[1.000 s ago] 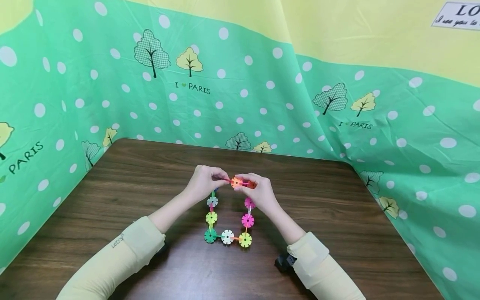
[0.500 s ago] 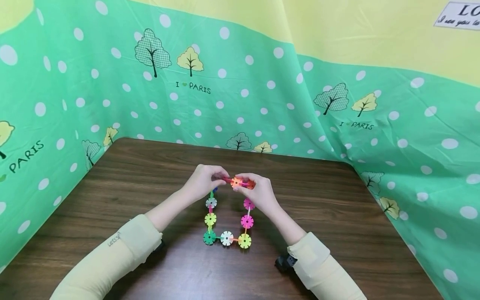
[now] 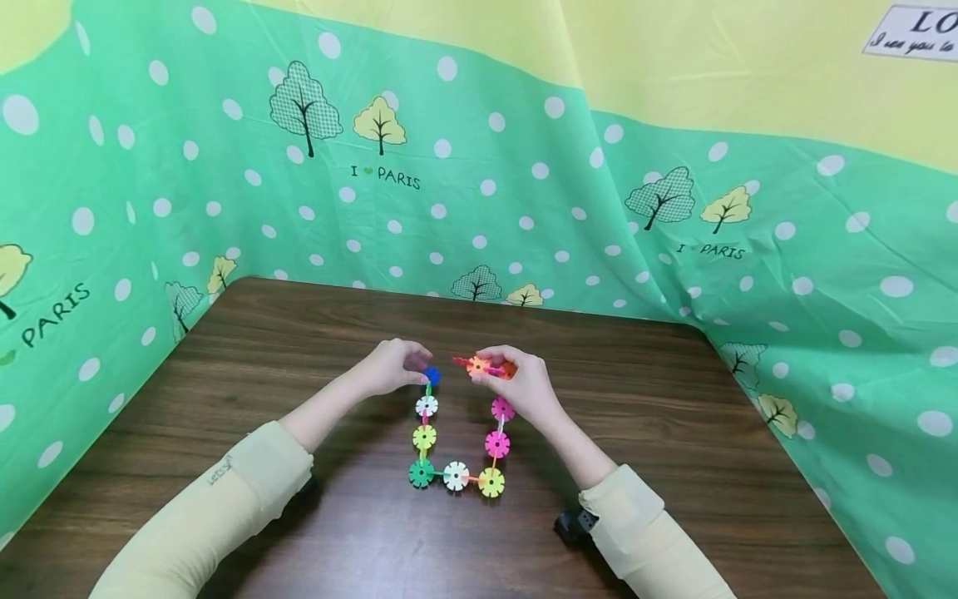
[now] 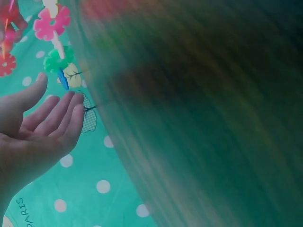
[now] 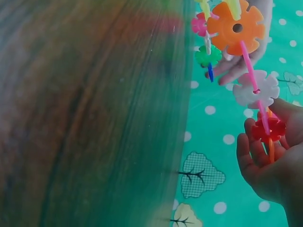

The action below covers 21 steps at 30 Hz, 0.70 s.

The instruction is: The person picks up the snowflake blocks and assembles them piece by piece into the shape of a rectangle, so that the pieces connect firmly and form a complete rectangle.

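Observation:
A chain of interlocking plastic snowflake discs forms a U on the table. Its near side has a green disc (image 3: 422, 473), a white disc (image 3: 456, 476) and a yellow disc (image 3: 491, 482). The left arm of the chain ends at a blue disc (image 3: 432, 376). My left hand (image 3: 389, 367) is right beside that blue disc; in the left wrist view its thumb and fingers are spread apart, nothing between them. My right hand (image 3: 520, 384) holds the other end, where an orange disc (image 3: 479, 367) shows. In the right wrist view its fingers are around a red disc (image 5: 269, 130).
The brown wooden table (image 3: 359, 532) reaches back to a green polka-dot curtain (image 3: 419, 216), which also hangs along both sides. A black device (image 3: 575, 527) sits under the right cuff.
My left hand has let go of the red piece at the chain's right end and moved left and slightly down to the blue disc. My right hand keeps its grip, barely shifting.

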Tool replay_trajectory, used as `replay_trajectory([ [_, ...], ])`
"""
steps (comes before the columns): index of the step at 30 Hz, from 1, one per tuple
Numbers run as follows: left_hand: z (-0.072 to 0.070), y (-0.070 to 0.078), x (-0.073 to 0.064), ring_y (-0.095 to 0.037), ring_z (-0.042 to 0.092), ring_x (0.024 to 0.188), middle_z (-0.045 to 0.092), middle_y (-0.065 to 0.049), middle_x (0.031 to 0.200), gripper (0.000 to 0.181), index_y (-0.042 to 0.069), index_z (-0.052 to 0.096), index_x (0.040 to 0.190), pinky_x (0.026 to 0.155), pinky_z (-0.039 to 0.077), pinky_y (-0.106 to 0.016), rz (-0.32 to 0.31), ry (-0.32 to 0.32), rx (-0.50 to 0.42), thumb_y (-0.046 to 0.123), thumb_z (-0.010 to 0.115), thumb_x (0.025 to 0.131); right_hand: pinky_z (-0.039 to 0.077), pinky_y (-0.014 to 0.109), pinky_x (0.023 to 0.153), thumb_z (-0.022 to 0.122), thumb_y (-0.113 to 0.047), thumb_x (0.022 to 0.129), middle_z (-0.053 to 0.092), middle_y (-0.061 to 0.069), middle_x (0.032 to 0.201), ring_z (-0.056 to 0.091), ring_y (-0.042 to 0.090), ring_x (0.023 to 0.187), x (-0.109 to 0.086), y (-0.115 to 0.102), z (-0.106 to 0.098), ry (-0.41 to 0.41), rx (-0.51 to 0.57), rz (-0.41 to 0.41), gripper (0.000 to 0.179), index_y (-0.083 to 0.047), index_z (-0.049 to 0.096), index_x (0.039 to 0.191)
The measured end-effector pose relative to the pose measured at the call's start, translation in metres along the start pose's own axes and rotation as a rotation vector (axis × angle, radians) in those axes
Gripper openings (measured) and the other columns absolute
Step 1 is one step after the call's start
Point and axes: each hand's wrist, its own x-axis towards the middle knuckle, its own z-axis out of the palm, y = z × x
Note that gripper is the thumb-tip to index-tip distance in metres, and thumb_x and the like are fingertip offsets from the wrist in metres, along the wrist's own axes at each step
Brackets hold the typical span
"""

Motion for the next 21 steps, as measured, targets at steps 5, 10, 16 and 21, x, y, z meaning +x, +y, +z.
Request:
replay_trajectory([
  [5, 0.004, -0.004, 0.003, -0.022, 0.067, 0.091, 0.071, -0.009, 0.097, 0.029, 0.001, 0.064, 0.114, 0.079, 0.055, -0.035, -0.045, -0.019, -0.044, 0.01, 0.068, 0.087, 0.051, 0.024, 0.063, 0.081, -0.024, 0.074, 0.068, -0.003, 0.086, 0.058, 0.013, 0.073, 0.0, 0.001, -0.001, -0.029, 0.02, 0.005, 0.032, -0.016, 0.068, 0.102],
  [10, 0.004, -0.002, 0.007, -0.019, 0.065, 0.073, 0.068, -0.008, 0.087, 0.022, -0.001, 0.067, 0.107, 0.064, 0.056, -0.031, -0.093, 0.015, -0.212, 0.006, 0.068, 0.086, 0.053, 0.027, 0.07, 0.082, -0.022, 0.074, 0.068, -0.001, 0.09, 0.061, 0.014, 0.081, 0.001, 0.0, -0.001, -0.06, 0.046, 0.023, 0.032, -0.016, 0.067, 0.102],
  [16, 0.0, 0.003, 0.009, -0.023, 0.069, 0.074, 0.069, -0.011, 0.086, 0.014, -0.001, 0.068, 0.099, 0.065, 0.057, -0.031, -0.111, 0.042, -0.352, 0.004, 0.067, 0.086, 0.053, 0.029, 0.073, 0.081, -0.02, 0.075, 0.069, -0.001, 0.093, 0.062, 0.014, 0.086, 0.003, 0.003, 0.0, -0.079, 0.063, 0.034, 0.034, -0.017, 0.066, 0.105],
  [21, -0.002, 0.007, 0.011, -0.033, 0.069, 0.079, 0.07, -0.014, 0.087, 0.013, -0.002, 0.068, 0.098, 0.069, 0.058, -0.036, -0.095, 0.069, -0.42, 0.004, 0.068, 0.085, 0.052, 0.028, 0.068, 0.078, -0.022, 0.079, 0.069, -0.003, 0.098, 0.059, 0.013, 0.08, 0.005, 0.005, 0.0, -0.116, 0.062, -0.007, 0.035, -0.017, 0.067, 0.112],
])
